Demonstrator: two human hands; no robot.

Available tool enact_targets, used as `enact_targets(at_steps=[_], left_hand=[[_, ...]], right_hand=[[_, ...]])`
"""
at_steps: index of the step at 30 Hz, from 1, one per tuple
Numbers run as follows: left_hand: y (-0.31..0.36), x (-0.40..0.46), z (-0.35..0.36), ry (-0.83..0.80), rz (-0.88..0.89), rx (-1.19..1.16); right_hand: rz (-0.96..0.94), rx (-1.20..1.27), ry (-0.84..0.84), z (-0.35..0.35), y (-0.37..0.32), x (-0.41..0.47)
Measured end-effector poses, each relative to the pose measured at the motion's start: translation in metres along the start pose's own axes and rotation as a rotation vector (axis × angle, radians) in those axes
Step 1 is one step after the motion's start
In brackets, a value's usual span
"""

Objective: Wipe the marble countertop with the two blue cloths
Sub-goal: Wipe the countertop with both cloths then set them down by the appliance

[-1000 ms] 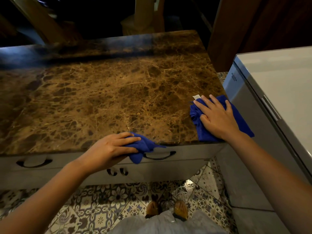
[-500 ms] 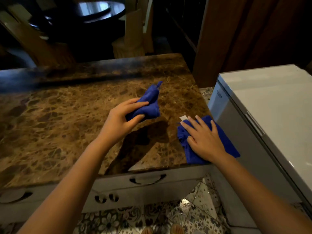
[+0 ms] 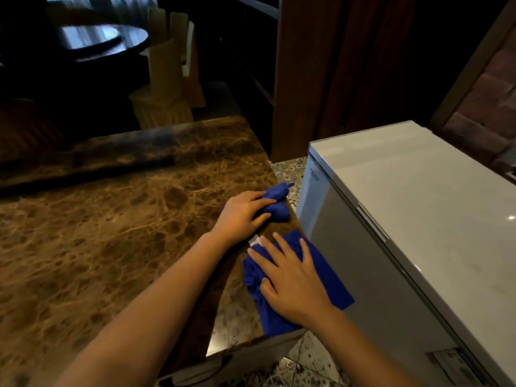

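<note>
Two blue cloths lie at the right edge of the marble worktop. The bunched cloth sits farther from you, touching the worktop's right edge, with one pointed end reaching past it. The flat cloth lies nearer to you at the front right corner, spread out, with its right side overhanging the edge. A small white tag shows at its far left corner.

Your left hand reaches across the worktop and closes on the bunched cloth; the fingers curl over its near side, so the hand is clamped on that cloth. Your right hand lies flat on the spread cloth, palm down, fingers straight and spread apart; it presses the cloth and does not grip it. The two hands are near each other but not touching.

The worktop is brown marble with light veins and a darker band along its far edge. A drawer front with a dark handle shows below the front edge. Just beside the worktop on the right stands a grey cabinet-like appliance with a smooth pale top. Patterned floor tiles show in the gap between them. Behind it stands a dark wooden panel. Beyond the worktop the room is dim, with a round dark table and pale chairs.
</note>
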State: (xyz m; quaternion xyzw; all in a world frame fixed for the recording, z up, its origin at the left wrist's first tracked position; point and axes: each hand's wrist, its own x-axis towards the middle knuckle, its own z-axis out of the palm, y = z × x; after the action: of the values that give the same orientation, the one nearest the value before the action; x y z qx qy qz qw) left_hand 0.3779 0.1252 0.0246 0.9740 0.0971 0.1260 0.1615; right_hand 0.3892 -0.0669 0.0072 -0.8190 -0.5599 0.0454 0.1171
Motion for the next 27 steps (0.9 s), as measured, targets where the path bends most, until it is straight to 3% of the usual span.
enact_targets(at_steps=[7, 16, 21, 24, 27], left_hand=[[-0.006, 0.009, 0.019, -0.195, -0.113, 0.191], [0.001, 0.017, 0.014, -0.282, -0.218, 0.172], [0.000, -0.015, -0.007, -0.025, -0.308, -0.074], [-0.014, -0.060, -0.029, 0.114, -0.366, 0.072], [-0.025, -0.111, -0.049, 0.117, -0.475, 0.214]], right_hand=[[0.002, 0.011, 0.010, 0.001, 0.000, 0.000], [0.003, -0.008, 0.015, 0.001, -0.001, 0.000], [-0.002, -0.021, 0.014, 0.003, 0.000, -0.001], [-0.004, -0.029, 0.014, 0.004, 0.001, 0.000], [-0.006, -0.037, 0.003, 0.005, 0.002, 0.000]])
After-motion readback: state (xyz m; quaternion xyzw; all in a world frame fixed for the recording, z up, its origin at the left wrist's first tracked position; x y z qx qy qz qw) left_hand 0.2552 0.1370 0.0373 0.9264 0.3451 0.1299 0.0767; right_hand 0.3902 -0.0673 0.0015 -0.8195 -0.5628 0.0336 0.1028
